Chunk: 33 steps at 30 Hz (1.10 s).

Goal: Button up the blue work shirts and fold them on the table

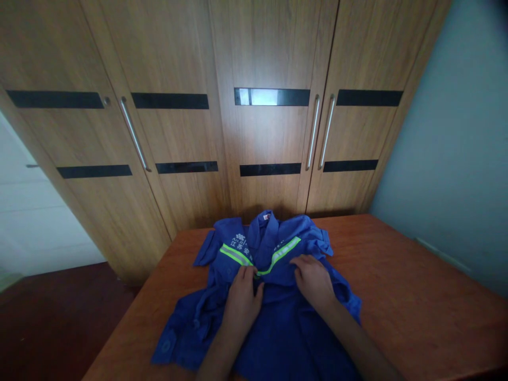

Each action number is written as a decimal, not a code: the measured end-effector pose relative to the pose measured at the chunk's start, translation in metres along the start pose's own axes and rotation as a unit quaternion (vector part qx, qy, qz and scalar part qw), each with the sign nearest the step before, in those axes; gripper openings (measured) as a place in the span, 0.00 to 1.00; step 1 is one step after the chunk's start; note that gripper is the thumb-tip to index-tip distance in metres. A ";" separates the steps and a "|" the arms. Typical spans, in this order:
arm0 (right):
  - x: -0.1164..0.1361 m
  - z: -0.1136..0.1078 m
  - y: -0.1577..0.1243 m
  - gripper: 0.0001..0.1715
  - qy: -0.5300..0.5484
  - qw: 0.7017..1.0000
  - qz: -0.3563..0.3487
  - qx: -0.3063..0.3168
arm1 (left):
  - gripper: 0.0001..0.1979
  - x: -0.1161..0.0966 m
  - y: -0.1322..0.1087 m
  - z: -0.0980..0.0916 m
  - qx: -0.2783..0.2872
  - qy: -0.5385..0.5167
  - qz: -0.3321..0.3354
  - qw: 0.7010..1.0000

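A blue work jacket (273, 312) lay on the brown counter (420, 307), front side up, right under both hands. Its long way ran from the collar (257, 238), at the far end by the wardrobe (264, 53), down toward the person. So most of the chest was just past the fingers, and the lower part spread out under the arms. The left hand (243, 296) was nearer the middle of the front, touching the cloth by the spot where the two bright strips (286, 251) met in a V. The right hand (314, 279) rested on the other side of the chest, just below its strip. The left grip had bent fingers with the thumb a little way off, and the right grip was bent too. I could not tell if either one had cloth pinched in it. One cuff (165, 346) stuck out to the left, nearer the left hand, and the cloth around it was bunchy. The tall wooden wardrobe stood behind the counter. Its doors were shut, with long metal handles (313, 132), so nothing inside could be seen.
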State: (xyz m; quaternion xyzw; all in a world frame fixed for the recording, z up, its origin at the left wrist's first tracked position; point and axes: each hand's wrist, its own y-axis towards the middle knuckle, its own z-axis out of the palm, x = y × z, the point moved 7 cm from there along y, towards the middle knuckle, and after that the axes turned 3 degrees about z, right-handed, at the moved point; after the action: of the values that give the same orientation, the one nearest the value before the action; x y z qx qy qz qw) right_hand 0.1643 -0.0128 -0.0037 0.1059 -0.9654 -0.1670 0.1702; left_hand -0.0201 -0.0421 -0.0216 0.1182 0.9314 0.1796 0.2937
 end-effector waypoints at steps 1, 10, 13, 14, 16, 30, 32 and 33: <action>0.004 -0.001 -0.002 0.18 -0.020 1.000 -0.005 0.000 | 0.10 0.001 0.000 0.001 -0.002 0.009 -0.003 1.000; 0.091 -0.009 -0.029 0.19 0.067 0.982 -0.175 -0.004 | 0.10 0.000 0.000 0.003 0.010 0.018 0.022 1.000; 0.096 0.004 -0.025 0.14 0.042 0.988 -0.149 0.014 | 0.12 0.000 0.000 0.001 0.002 0.000 0.021 1.000; 0.094 0.008 -0.023 0.12 0.030 0.990 -0.135 0.018 | 0.12 0.001 0.000 0.000 -0.003 -0.004 0.019 1.000; 0.088 0.016 -0.020 0.07 0.006 0.993 -0.115 0.023 | 0.13 0.000 0.000 -0.002 -0.010 -0.009 0.021 1.000; 0.049 0.045 -0.014 0.12 0.238 0.969 -0.067 0.009 | 0.09 -0.002 -0.002 0.002 0.002 0.038 0.036 0.999; 0.049 0.047 -0.014 0.13 0.273 0.958 -0.080 0.015 | 0.11 -0.004 -0.002 0.002 0.013 0.047 0.040 0.998; 0.049 0.048 -0.014 0.13 0.284 0.955 -0.084 0.017 | 0.12 -0.004 -0.002 0.002 0.017 0.050 0.040 0.998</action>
State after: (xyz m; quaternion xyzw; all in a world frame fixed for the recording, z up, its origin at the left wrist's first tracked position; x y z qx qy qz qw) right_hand 0.1042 -0.0251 -0.0371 0.2326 -0.8675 -0.1272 0.4209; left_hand -0.0160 -0.0450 -0.0223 0.1512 0.9424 0.1813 0.2370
